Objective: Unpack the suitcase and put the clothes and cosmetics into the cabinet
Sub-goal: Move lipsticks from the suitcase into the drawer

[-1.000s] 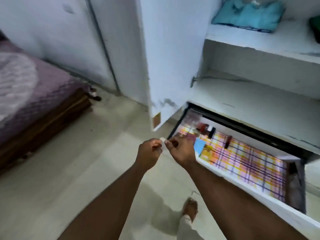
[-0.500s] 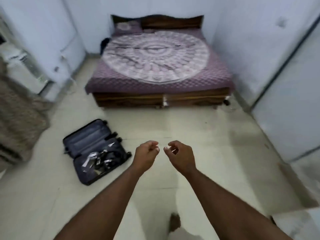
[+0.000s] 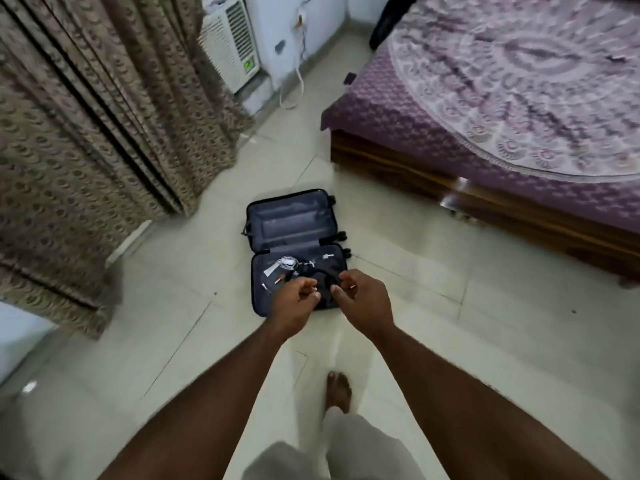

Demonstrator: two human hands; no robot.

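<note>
A dark suitcase (image 3: 291, 223) lies open flat on the tiled floor ahead of me. Its far half looks bare; its near half holds several small items (image 3: 287, 266), pale and dark, too blurred to name. My left hand (image 3: 294, 304) and my right hand (image 3: 363, 303) are stretched out side by side in front of me, overlapping the near edge of the suitcase in the view. Both have loosely curled fingers and nothing in them. The cabinet is out of view.
A bed (image 3: 512, 109) with a purple patterned cover and a wooden base stands at the right. A patterned brown curtain (image 3: 90, 133) hangs at the left, with a white air cooler (image 3: 230, 46) behind it. My bare foot (image 3: 337, 393) is on the floor below my hands.
The view has swung from the cabinet drawer across the bed to the suitcase, which is now straight ahead and nearer. The small pale thing pinched between my hands a second ago is gone.
</note>
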